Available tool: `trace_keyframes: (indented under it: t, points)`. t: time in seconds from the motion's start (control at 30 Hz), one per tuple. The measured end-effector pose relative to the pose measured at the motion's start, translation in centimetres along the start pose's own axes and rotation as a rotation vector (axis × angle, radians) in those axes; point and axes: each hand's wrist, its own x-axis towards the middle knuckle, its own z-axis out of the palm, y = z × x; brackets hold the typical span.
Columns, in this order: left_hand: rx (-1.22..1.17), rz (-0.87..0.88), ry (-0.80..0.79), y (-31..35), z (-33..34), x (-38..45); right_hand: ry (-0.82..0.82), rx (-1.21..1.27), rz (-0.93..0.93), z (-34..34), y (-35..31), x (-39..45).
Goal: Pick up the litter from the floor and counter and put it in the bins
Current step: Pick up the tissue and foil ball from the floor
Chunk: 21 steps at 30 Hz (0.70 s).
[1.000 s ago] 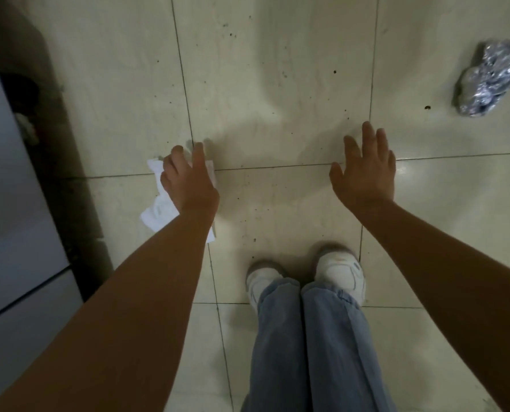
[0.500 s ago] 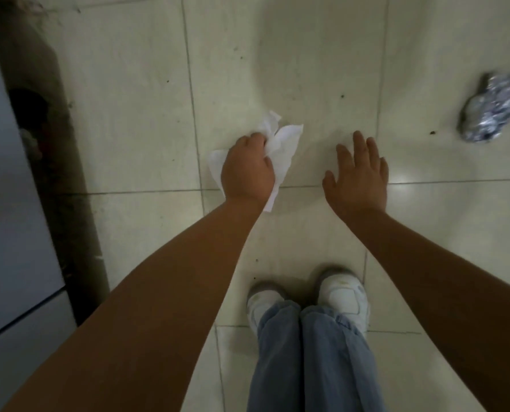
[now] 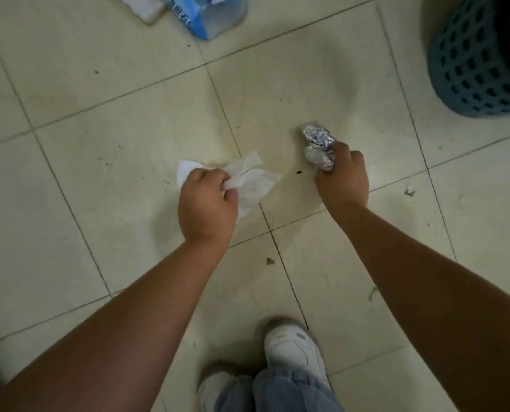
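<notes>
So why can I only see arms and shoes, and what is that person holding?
The camera sits on the person's head and looks down, so you see what they see: their own arms, shoes and the tiled floor. There is no robot here, only two bare hands. The left hand grips a crumpled white tissue. The right hand grips a ball of crumpled silver foil. Both are litter. At the top right stands a blue-green plastic bin with holes in its side, likely where the litter goes. At the top edge lies a blue and clear plastic packet, and small crumbs dot the floor.
</notes>
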Motion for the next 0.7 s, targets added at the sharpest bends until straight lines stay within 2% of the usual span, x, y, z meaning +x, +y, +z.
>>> trace_keyframes:
  t: [0.03,0.1,0.33,0.5,0.63,0.7]
  points:
    - [0.005,-0.040,0.020,0.7,-0.6,-0.4,-0.022,0.007,0.007,-0.5,0.1,-0.9]
    - [0.027,-0.128,-0.039,2.5,-2.2,-1.5,-0.083,0.058,0.026,-2.2,0.4,-3.2]
    - [0.092,-0.110,-0.164,14.2,-10.1,-5.2,-0.155,0.168,0.065,-15.5,1.4,-12.7]
    - [-0.008,-0.101,-0.246,25.7,-14.8,-6.9,-0.090,0.214,0.157,-28.8,0.8,-14.8]
    - [-0.165,-0.105,-0.209,36.3,-18.1,-5.9,0.059,0.292,0.190,-39.3,0.4,-12.4]
    - [-0.268,-0.107,-0.232,40.9,-18.7,-4.8,0.084,0.320,0.194,-43.4,0.6,-9.9]
